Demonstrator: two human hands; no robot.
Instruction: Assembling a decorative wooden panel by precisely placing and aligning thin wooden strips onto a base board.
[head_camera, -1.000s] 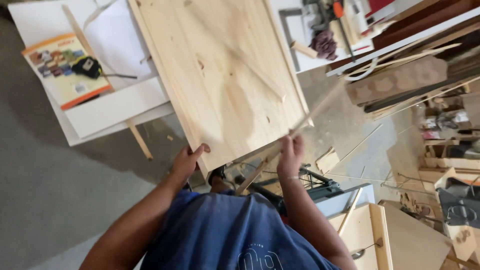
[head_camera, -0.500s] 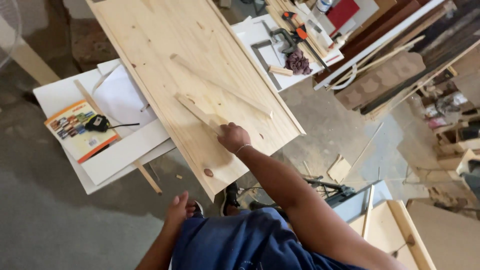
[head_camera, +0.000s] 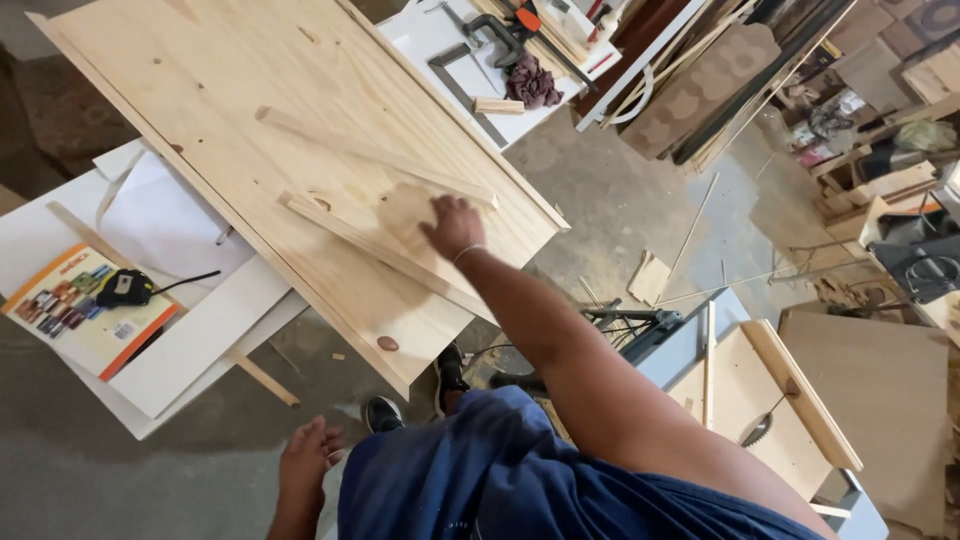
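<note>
A large pale wood panel (head_camera: 250, 130) lies across the white tables. Two thin wood strips rest on it: one (head_camera: 370, 152) further up, one (head_camera: 360, 245) nearer me. My right hand (head_camera: 452, 225) is stretched out over the panel, palm down, between the ends of the two strips and touching the panel; it grips nothing. My left hand (head_camera: 305, 462) hangs low beside my blue shirt, fingers loosely apart, holding nothing.
A white table (head_camera: 190, 340) at left carries a tape measure (head_camera: 125, 288), a colourful booklet (head_camera: 75, 310) and paper. Another white table (head_camera: 460, 70) behind holds a metal square, a clamp and a rag. A table saw (head_camera: 760, 400) stands at right. Wood scraps lie on the floor.
My right hand has reached further across the panel and the strip now lies flat beside it. My left hand stays down at my side. The view has shifted.
</note>
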